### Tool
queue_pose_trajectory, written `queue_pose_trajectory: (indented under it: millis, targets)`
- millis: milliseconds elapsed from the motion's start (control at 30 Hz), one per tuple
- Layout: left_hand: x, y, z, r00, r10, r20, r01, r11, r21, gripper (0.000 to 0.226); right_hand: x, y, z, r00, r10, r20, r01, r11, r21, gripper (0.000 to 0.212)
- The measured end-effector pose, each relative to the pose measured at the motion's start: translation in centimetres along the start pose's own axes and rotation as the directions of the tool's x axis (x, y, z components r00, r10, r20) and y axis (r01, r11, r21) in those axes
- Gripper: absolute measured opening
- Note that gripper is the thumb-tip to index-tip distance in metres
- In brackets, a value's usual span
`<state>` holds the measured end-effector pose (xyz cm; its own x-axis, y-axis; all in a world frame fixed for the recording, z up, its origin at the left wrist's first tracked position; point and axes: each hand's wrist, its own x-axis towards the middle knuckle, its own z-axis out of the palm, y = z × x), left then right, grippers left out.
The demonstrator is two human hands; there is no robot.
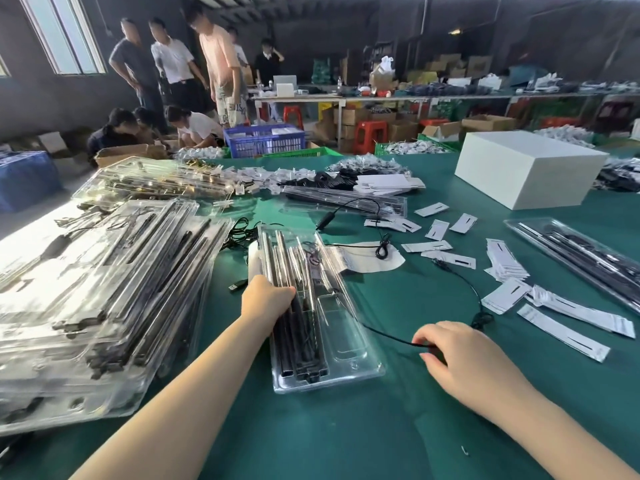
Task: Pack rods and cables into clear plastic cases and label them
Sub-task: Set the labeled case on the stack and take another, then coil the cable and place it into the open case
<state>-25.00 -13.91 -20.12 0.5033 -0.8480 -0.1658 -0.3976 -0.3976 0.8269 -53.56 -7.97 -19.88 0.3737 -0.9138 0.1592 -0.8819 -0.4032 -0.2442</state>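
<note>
Landmark: open clear case (349,344), centre of green table (381,427).
- Left of case: stack of filled cases (104,289), likely finished work.
- At case's left edge: left hand (265,301), fingers curled on the black rods (301,334), apparently seating them.
- Right of case: right hand (460,355), fingertips pinching black cable (388,336), probably gathering it for the empty compartment.
- Further right: loose white labels (568,327), not obstructing.

A white box (526,174) sits beyond on the green table (381,427).
</note>
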Motion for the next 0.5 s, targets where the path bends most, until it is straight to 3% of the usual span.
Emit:
queue_pose_trajectory:
  millis: [67, 133, 167, 200, 267, 300, 333, 367, 400, 433, 500]
  targets:
    - [0.0, 0.6, -0.7, 0.998, 0.015, 0.058, -0.022, 0.993, 0.117, 0.034, -0.2, 0.2, -0.4, 0.998, -0.055, -0.007, 0.055, 0.997, -0.057, 0.018]
    - [-0.4, 1.4, -1.0, 0.994, 0.013, 0.106, -0.045, 0.948, 0.314, 0.017, -0.4, 0.0, -0.7, 0.985, -0.123, -0.122, 0.11, 0.988, -0.105, 0.021]
    - [-0.8, 1.5, -0.9, 0.995, 0.02, 0.094, -0.061, 0.887, 0.458, 0.018, -0.4, -0.3, -0.8, 0.969, -0.155, -0.191, 0.133, 0.984, -0.12, 0.024]
    - [-1.4, 1.5, -0.6, 0.996, 0.065, 0.063, -0.09, 0.765, 0.638, 0.029, -0.3, -0.6, -0.9, 0.955, -0.172, -0.241, 0.144, 0.981, -0.13, 0.025]
    - [-3.1, 1.9, 0.7, 0.943, 0.317, 0.096, -0.257, 0.517, 0.816, 0.047, 0.2, -1.3, -1.3, 0.931, -0.19, -0.312, 0.159, 0.98, -0.122, 0.025]
    - [-4.1, 2.2, 1.4, 0.866, 0.453, 0.21, -0.443, 0.504, 0.742, 0.053, 0.6, -1.7, -1.7, 0.918, -0.206, -0.338, 0.182, 0.978, -0.103, 0.025]
    - [-5.1, 2.7, 1.9, 0.769, 0.54, 0.342, -0.634, 0.575, 0.518, 0.055, 1.1, -2.1, -1.8, 0.906, -0.221, -0.361, 0.208, 0.975, -0.075, 0.025]
    - [-6.3, 3.4, 2.4, 0.671, 0.583, 0.458, -0.718, 0.665, 0.204, 0.052, 1.6, -2.4, -1.9, 0.896, -0.217, -0.387, 0.226, 0.974, -0.023, 0.025]
    - [-7.4, 3.9, 3.1, 0.569, 0.607, 0.555, -0.711, 0.703, -0.04, 0.046, 2.1, -2.5, -2.1, 0.9, -0.165, -0.405, 0.212, 0.975, 0.074, 0.025]
    - [-8.1, 4.0, 3.7, 0.497, 0.64, 0.585, -0.705, 0.692, -0.158, 0.039, 2.4, -2.6, -2.2, 0.914, -0.077, -0.398, 0.172, 0.963, 0.209, 0.026]
    - [-8.5, 3.7, 4.7, 0.497, 0.698, 0.515, -0.717, 0.665, -0.21, 0.029, 2.8, -2.0, -1.7, 0.929, 0.033, -0.369, 0.122, 0.912, 0.391, 0.038]
